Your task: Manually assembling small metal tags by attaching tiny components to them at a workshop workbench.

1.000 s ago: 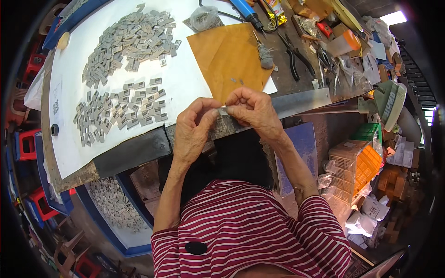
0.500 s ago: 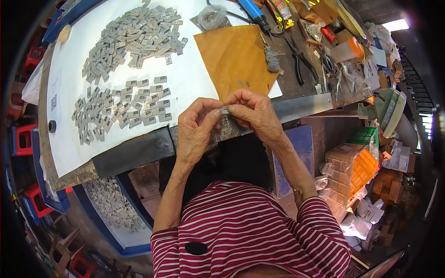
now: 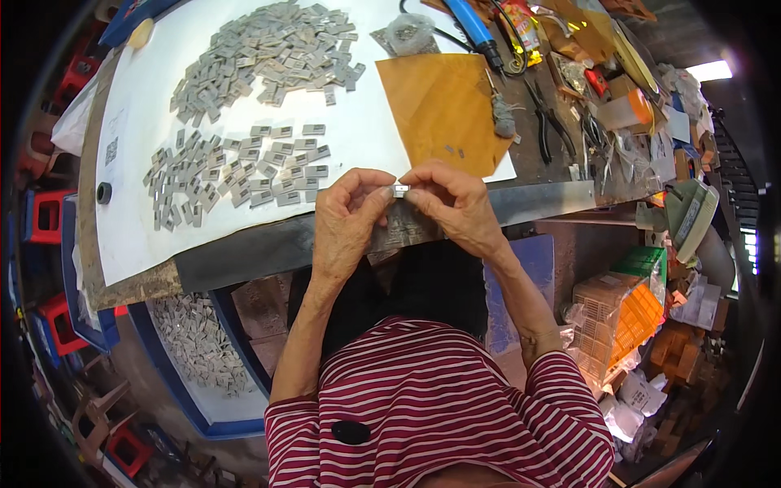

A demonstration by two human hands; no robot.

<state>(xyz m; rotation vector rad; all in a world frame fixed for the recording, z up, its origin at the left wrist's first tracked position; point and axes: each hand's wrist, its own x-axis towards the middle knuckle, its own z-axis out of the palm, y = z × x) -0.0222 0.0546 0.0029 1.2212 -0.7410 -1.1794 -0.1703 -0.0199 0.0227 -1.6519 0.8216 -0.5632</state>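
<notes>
Between my two hands, above the table's front edge, is a small grey rectangular metal piece [image 3: 400, 189]. My left hand [image 3: 348, 220] pinches its left end between thumb and fingertips. The other end is in the pinch of my right hand [image 3: 457, 207]. A dark slot or mark shows on its face. Many similar grey pieces [image 3: 277, 61] lie heaped on the white sheet [image 3: 244, 240] at the upper left. A looser group of them [image 3: 293, 171] is spread nearer to me. Two tiny dark bits [image 3: 460, 152] rest on the tan leather-like sheet [image 3: 431, 98] beyond my hands.
Black-handled pliers [image 3: 551, 122], a blue tool [image 3: 476, 28] and a grey lump on a stick [image 3: 503, 118] lie at the right. A clear bag of small parts [image 3: 407, 34] stands behind. Below left is a blue-edged tray [image 3: 215, 427] of grey pieces; crates [image 3: 610, 309] stand lower right.
The view has shifted, so the table appears moved to the right. The metal piece now shows more of its face between my fingers. Both hands keep their pinch.
</notes>
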